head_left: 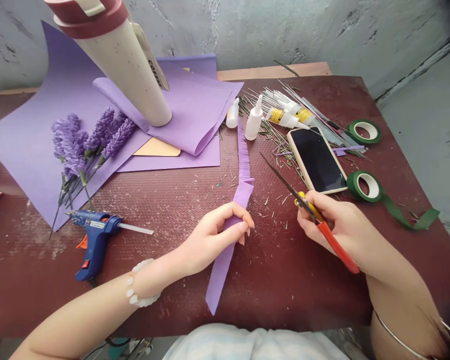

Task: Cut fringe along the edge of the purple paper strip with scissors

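Note:
My left hand (221,232) pinches a long strip of purple paper (222,280) near its middle. The strip's far part is cut into a fine fringe and reaches up to the small bottles, while its near end hangs toward the table's front edge. In my right hand (337,230) is a pair of scissors (303,202) with red and yellow handles, its blades pointing up and left, apart from the strip. Whether the blades are parted is hard to make out.
Left lie a blue glue gun (97,240), purple flower stems (93,137) and purple paper sheets (17,145) under a tumbler (123,70). Right are a phone (317,160), glue bottles (254,120), wires (275,97) and green tape rolls (363,186). A wall (247,35) stands behind.

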Demonstrator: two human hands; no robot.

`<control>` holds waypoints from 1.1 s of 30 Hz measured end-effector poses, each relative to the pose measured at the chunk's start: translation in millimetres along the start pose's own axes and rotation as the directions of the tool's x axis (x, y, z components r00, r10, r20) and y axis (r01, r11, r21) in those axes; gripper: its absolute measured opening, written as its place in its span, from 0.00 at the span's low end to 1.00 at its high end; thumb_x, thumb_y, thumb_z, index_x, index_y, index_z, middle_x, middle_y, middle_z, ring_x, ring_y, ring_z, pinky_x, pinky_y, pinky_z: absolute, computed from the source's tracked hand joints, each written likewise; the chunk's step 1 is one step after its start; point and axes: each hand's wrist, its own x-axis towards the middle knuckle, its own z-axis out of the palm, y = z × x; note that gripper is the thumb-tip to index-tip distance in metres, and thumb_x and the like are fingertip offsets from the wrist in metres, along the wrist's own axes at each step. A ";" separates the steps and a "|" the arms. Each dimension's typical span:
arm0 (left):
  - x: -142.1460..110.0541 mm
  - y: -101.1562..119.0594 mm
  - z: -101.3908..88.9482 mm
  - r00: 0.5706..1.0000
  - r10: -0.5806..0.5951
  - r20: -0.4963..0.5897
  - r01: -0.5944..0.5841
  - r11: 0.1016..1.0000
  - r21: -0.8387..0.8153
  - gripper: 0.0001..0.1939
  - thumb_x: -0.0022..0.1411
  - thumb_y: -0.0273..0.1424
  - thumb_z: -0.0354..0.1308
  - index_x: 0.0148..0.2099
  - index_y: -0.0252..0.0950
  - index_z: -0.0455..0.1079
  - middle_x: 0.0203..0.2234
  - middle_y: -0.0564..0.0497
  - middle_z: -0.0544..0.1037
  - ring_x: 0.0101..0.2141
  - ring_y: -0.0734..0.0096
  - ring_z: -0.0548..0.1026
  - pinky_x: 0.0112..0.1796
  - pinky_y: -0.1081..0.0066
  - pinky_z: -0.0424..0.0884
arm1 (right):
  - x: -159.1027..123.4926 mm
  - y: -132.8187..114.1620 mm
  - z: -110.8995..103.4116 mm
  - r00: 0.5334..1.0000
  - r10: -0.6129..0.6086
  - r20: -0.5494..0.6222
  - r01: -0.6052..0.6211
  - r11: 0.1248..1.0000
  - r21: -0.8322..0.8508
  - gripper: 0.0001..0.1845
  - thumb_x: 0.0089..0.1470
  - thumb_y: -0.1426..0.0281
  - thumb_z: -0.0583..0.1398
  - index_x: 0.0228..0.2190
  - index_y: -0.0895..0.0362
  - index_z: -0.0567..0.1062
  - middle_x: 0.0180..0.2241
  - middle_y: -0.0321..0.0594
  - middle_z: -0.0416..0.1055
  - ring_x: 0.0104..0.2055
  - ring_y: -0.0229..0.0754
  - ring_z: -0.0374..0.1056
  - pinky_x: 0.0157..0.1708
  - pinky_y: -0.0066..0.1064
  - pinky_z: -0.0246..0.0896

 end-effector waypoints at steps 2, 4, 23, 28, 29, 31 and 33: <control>-2.3 -0.2 1.9 0.997 0.075 -0.032 -0.069 0.986 0.153 0.12 0.80 0.38 0.64 0.42 0.38 0.77 0.33 0.52 0.78 0.33 0.68 0.76 0.41 0.65 0.72 | 0.0 4.4 -4.7 0.999 0.026 0.021 -0.026 0.999 -0.040 0.13 0.62 0.62 0.67 0.30 0.48 0.70 0.26 0.29 0.66 0.26 0.40 0.59 0.26 0.32 0.60; -3.7 -2.2 3.7 0.991 0.130 -0.037 -0.116 0.959 0.259 0.13 0.83 0.36 0.58 0.42 0.39 0.76 0.32 0.53 0.77 0.32 0.68 0.76 0.43 0.64 0.71 | 0.1 9.8 -8.6 0.993 0.065 0.102 -0.055 0.994 -0.099 0.16 0.61 0.59 0.69 0.28 0.49 0.70 0.24 0.30 0.67 0.25 0.40 0.58 0.24 0.32 0.58; -8.5 -11.6 9.5 0.973 0.159 -0.166 -0.162 0.987 -0.001 0.30 0.80 0.33 0.67 0.76 0.52 0.60 0.75 0.37 0.73 0.43 0.61 0.93 0.46 0.64 0.89 | -5.6 30.6 -15.8 0.984 0.156 0.085 -0.148 0.984 -0.099 0.11 0.66 0.61 0.64 0.31 0.48 0.71 0.30 0.34 0.78 0.30 0.45 0.71 0.28 0.34 0.65; -11.3 -15.4 7.9 0.972 0.196 -0.128 -0.194 0.981 0.027 0.26 0.83 0.31 0.64 0.76 0.51 0.66 0.76 0.40 0.72 0.51 0.58 0.93 0.50 0.68 0.90 | -5.3 29.5 -19.3 0.990 0.079 0.113 -0.059 0.984 -0.170 0.11 0.65 0.60 0.65 0.32 0.48 0.73 0.26 0.32 0.75 0.27 0.44 0.67 0.27 0.34 0.62; -11.7 -16.9 7.7 0.971 0.202 -0.126 -0.199 0.979 0.034 0.26 0.83 0.30 0.63 0.76 0.51 0.67 0.75 0.41 0.74 0.52 0.57 0.92 0.50 0.69 0.91 | -5.1 29.2 -20.6 0.991 0.053 0.123 -0.030 0.983 -0.179 0.10 0.64 0.61 0.66 0.31 0.48 0.73 0.25 0.31 0.73 0.26 0.43 0.64 0.26 0.34 0.60; -12.5 -20.5 7.5 0.964 0.235 -0.122 -0.230 0.972 0.052 0.26 0.83 0.30 0.62 0.77 0.51 0.67 0.74 0.42 0.74 0.53 0.56 0.92 0.50 0.70 0.91 | -4.7 28.9 -23.3 0.990 0.016 0.140 0.011 0.982 -0.187 0.10 0.61 0.63 0.67 0.30 0.48 0.73 0.23 0.30 0.69 0.25 0.42 0.59 0.23 0.34 0.54; -13.3 -24.0 7.3 0.949 0.287 -0.128 -0.279 0.957 0.077 0.29 0.83 0.29 0.63 0.78 0.55 0.66 0.78 0.43 0.70 0.53 0.56 0.92 0.48 0.70 0.92 | -4.3 28.8 -25.7 0.987 0.026 0.158 0.004 0.983 -0.186 0.10 0.60 0.63 0.66 0.29 0.48 0.73 0.23 0.30 0.69 0.25 0.42 0.58 0.23 0.34 0.53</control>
